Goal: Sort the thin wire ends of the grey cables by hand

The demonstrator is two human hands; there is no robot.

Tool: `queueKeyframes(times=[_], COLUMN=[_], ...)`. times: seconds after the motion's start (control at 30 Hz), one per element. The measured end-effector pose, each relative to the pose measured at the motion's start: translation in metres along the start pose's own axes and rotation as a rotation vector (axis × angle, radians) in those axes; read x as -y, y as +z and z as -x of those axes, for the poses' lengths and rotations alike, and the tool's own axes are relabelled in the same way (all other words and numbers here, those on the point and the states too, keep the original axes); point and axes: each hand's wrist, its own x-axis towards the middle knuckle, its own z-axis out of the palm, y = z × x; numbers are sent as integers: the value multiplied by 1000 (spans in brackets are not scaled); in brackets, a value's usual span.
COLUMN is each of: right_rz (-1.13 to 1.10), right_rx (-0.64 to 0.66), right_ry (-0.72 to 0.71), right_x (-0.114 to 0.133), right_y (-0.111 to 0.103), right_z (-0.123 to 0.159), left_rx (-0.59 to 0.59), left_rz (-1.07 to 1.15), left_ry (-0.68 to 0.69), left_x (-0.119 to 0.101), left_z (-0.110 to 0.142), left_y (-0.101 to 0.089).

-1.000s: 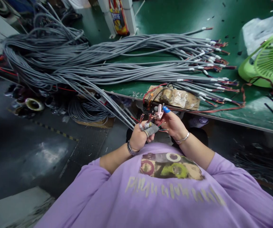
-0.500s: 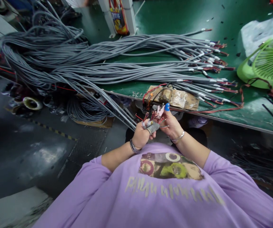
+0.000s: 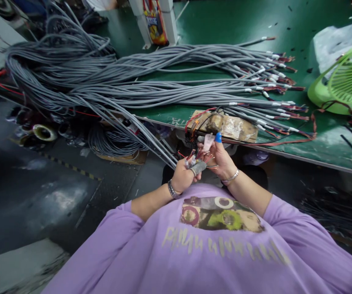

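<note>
My left hand, with a grey cover on its thumb, is closed around several grey cables close to their stripped ends. Thin red and dark wires fan out from the cable ends, between my two hands. My right hand is at these wires, its fingers bent in around some of them. One of its fingertips has a blue cover, and a pale pink cover or wrap shows beside it. Which wires are pinched is too small to make out.
Long bundles of grey cables with white-tagged ends lie across the green table. A taped cardboard piece sits at the table edge beyond my hands. A green fan stands right. Coiled cable lies below the table.
My right fingers have shifted slightly among the wires, and the pink cover shows broader now. The left hand keeps its hold on the cables. The view has moved a little.
</note>
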Motion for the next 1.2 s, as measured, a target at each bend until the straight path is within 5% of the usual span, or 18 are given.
queueKeyframes(times=[0.53,1.2], right_rz=[152,22], right_rx=[20,-24], right_ry=[-51,4], right_x=[8,2], right_y=[1,-1], right_z=[11,2], left_rx=[4,0], left_rz=[47,13], left_ry=[34,14], left_x=[-3,5], left_z=[-1,-9], left_y=[-1,0])
